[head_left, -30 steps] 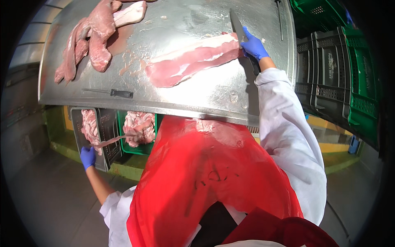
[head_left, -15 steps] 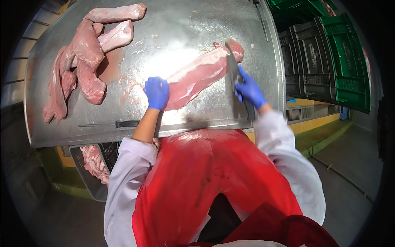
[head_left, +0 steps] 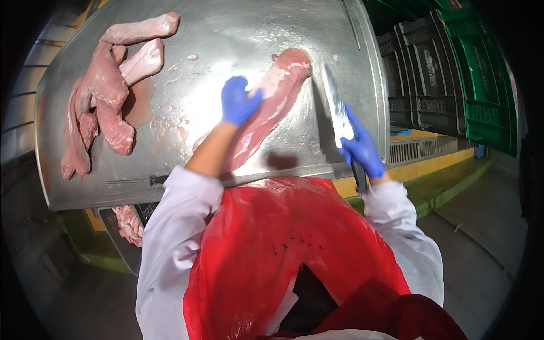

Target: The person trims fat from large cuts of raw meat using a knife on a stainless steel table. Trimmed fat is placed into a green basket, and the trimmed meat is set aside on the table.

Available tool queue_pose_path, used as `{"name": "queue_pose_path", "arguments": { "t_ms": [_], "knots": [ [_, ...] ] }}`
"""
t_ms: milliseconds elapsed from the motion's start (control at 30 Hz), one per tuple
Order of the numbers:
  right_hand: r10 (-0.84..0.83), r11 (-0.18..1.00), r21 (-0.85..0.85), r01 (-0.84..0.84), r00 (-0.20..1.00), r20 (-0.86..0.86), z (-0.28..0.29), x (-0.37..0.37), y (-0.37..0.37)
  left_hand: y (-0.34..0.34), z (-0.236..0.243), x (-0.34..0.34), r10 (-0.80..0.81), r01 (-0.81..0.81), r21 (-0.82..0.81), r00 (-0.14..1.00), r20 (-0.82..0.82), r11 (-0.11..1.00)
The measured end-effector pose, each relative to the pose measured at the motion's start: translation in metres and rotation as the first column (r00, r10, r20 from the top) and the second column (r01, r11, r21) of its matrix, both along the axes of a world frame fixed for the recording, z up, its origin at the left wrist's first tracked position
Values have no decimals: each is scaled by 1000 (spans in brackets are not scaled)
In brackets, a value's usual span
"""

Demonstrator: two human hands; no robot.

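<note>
A long piece of pink meat [head_left: 276, 101] with a pale fat strip lies slantwise on the metal table [head_left: 215, 34], its rounded end pointing away from me. My left hand [head_left: 240, 102], in a blue glove, is at the meat's left edge with thumb and fingers apart; whether it presses on the meat is hard to see. In my gloved right hand [head_left: 364, 152] is a knife [head_left: 333, 99] with a long, wide blade and a black handle. Its blade points away from me, right of the meat and apart from it.
Several other meat pieces [head_left: 107, 85] lie together at the table's left. A thin tool with a black handle [head_left: 158, 180] rests by the near edge, and a thin rod [head_left: 352, 25] at the far right. Crates [head_left: 481, 85] stand right; another crate [head_left: 120, 226] with meat is below.
My right hand has drawn the knife off the meat, back toward me and right. My left hand has shifted away from me and opened. The meat has turned, its near end closer to me.
</note>
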State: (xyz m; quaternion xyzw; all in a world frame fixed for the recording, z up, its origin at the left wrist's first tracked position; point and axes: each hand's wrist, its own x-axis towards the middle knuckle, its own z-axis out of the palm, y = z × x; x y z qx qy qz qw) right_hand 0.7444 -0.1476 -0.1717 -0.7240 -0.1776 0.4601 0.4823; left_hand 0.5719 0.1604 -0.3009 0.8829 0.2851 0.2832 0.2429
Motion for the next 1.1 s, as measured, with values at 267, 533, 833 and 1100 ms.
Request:
{"name": "queue_pose_path", "arguments": {
  "t_ms": [267, 533, 833, 1100],
  "knots": [
    [-93, 983, 168, 80, 993, 67, -68, 47, 95, 27, 22, 115, -148, -177, -491, 820, -553, 853],
    [442, 897, -92, -433, 873, 205, -88, 64, 177, 8, 27, 115, -33, -190, -684, 954, -299, 705],
    [580, 814, -24, -580, 812, 60, -86, 72, 187, 7, 19, 114, 0, -130, -384, 947, -320, 914],
    [611, 792, -49, -609, 787, 89, -72, 53, 148, 37, 14, 109, -106, -52, -496, 953, -285, 867]
  ]
}}
